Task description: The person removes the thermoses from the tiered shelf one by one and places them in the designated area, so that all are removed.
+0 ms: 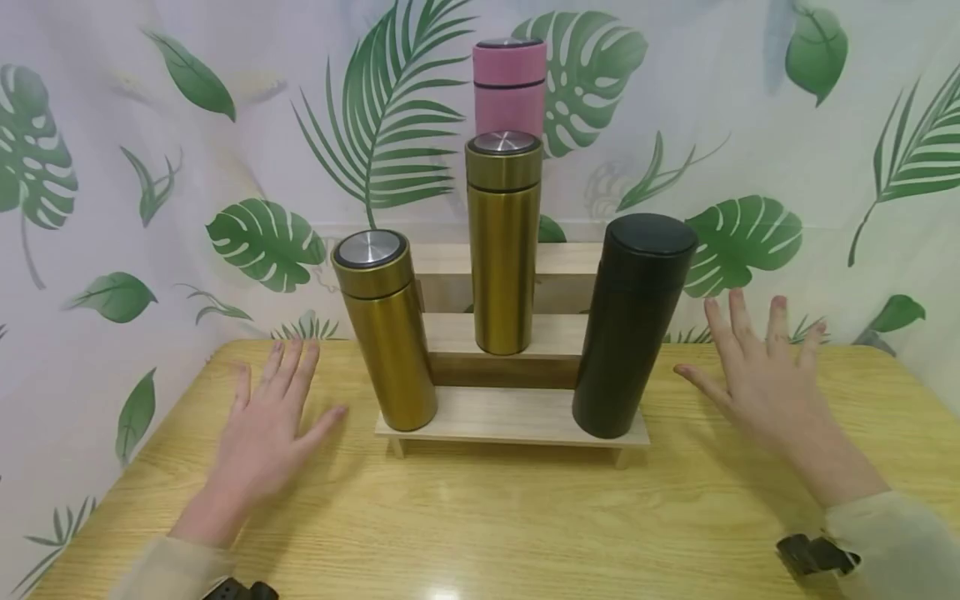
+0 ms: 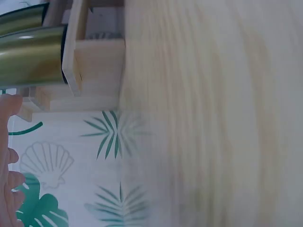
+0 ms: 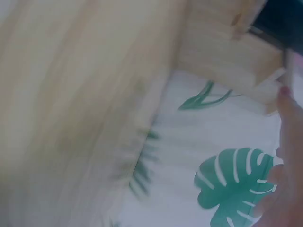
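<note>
My left hand [image 1: 262,433] is held over the left part of the table with its fingers spread, touching no bottle. Over the right part, my right hand [image 1: 772,387] is likewise spread and holds nothing. Between them stands a stepped wooden rack [image 1: 502,414]. A gold thermos [image 1: 390,350] is on the left of its lowest step, nearest my left hand. On that step's right end stands a black thermos [image 1: 633,333], nearest my right hand. Another gold thermos [image 1: 504,258] occupies the middle step. Behind it a pink thermos [image 1: 510,75] shows only its upper part.
The rack stands on a light wood-grain table [image 1: 480,517]. A white cloth [image 1: 247,158] printed with green leaves hangs right behind the table's far edge. Dark wrist devices [image 1: 817,554] sit at both sleeves.
</note>
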The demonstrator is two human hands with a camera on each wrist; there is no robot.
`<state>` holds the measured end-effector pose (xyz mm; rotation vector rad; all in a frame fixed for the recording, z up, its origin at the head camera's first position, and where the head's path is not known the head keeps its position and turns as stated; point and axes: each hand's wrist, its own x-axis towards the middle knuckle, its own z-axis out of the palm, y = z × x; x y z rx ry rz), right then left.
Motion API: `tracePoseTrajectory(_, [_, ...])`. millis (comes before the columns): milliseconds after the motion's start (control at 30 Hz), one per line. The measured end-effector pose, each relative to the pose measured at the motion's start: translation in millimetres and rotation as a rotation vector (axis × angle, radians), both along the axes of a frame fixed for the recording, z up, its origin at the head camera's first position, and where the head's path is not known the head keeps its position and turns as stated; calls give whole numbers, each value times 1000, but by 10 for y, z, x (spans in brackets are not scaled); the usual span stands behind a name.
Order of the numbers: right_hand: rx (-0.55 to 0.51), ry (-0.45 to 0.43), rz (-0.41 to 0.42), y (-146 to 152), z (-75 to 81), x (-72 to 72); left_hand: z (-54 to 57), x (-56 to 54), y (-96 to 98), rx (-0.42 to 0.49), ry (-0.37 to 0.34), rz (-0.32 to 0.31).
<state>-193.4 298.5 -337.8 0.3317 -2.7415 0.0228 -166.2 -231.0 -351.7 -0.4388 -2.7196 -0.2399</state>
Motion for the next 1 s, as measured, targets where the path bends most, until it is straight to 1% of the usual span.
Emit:
tracePoseTrajectory(67, [-167, -34, 40, -64, 49, 14, -26, -5, 45, 76, -15, -38])
tracePoseTrajectory(167, [-440, -70, 138, -161, 119, 40, -78, -14, 117, 192, -44, -93])
tracePoseTrajectory(233, [-576, -83, 187, -217, 156, 66, -121, -19, 164, 264, -67, -121])
tracePoseTrajectory(300, [-671, -81, 206, -273, 196, 91, -172, -20, 203, 336, -98, -149])
tracePoseTrajectory(433, [-819, -48, 240, -379, 299, 136, -269, -16, 265, 470, -160, -192])
tracePoseTrajectory(600, [-1023, -10, 355, -540, 463, 146, -373, -3, 320, 640, -229, -193])
tracePoseTrajectory(700, [-1167, -17, 467, -640, 561, 138, -426, 3, 343, 698, -243, -184])
tracePoseTrajectory(800, [-1307, -41, 578, -727, 638, 128, -475, 1, 355, 720, -246, -181])
tracePoseTrajectory(867, [-1376, -55, 614, -777, 678, 127, -504, -3, 357, 727, -249, -187])
tracePoseTrajectory(1000, [-1453, -74, 630, -859, 751, 103, -552, -13, 350, 717, -267, -211])
